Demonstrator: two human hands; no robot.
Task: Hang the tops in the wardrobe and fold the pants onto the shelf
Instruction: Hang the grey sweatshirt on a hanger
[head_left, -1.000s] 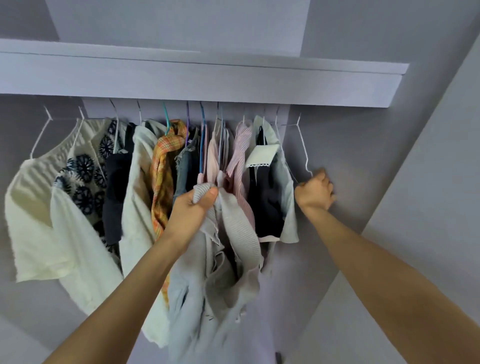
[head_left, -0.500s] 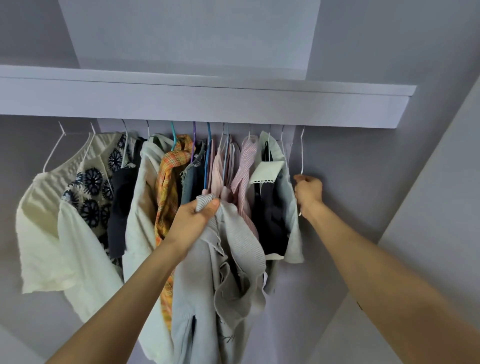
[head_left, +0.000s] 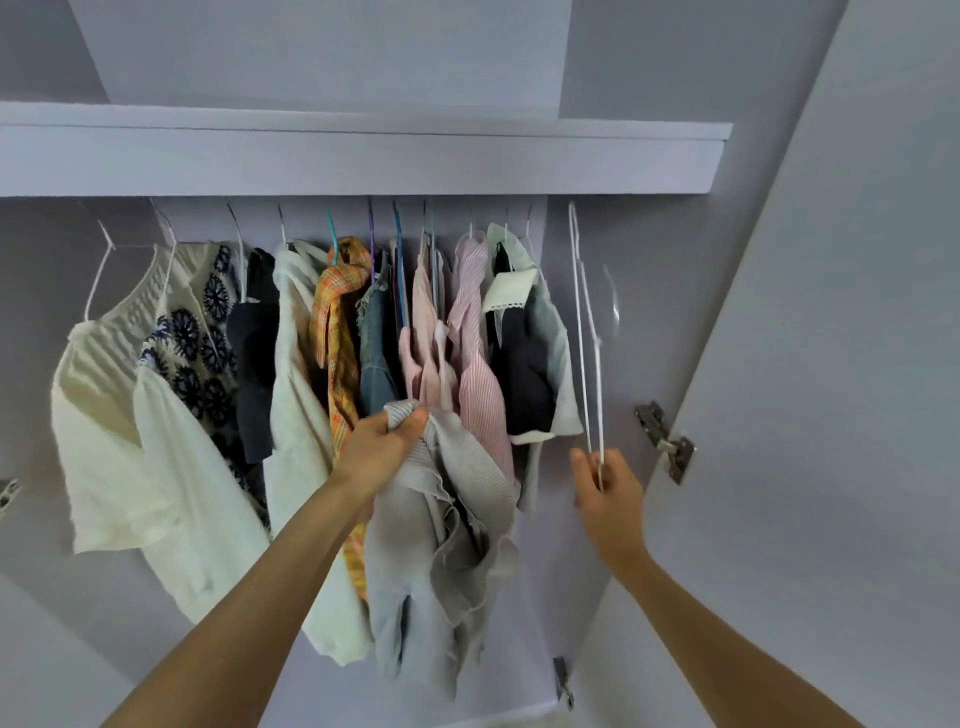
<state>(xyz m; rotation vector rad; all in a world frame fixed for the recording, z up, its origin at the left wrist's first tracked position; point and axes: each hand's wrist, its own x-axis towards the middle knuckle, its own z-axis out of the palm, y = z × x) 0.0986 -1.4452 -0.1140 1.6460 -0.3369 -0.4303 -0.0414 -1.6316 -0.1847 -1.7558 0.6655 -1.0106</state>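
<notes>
White wire forms the empty hanger (head_left: 587, 332) at the right end of the row, and the right hand (head_left: 605, 486) pinches its lower end between thumb and fingers, lower in the frame than half a second ago, when that fist sat curled up beside the hanger's neck. The hanger's hook is hidden behind the shelf (head_left: 363, 161), so whether it is on the rail cannot be told. At centre frame the left hand (head_left: 382, 449) grips a bunched grey ribbed top (head_left: 447, 519), its fingers curled round the fabric as before; the top hangs down in front of the pink striped shirt (head_left: 480, 379). Hung tops (head_left: 291, 364) fill the rail leftward. A metal door hinge (head_left: 667, 441) shows at right.
</notes>
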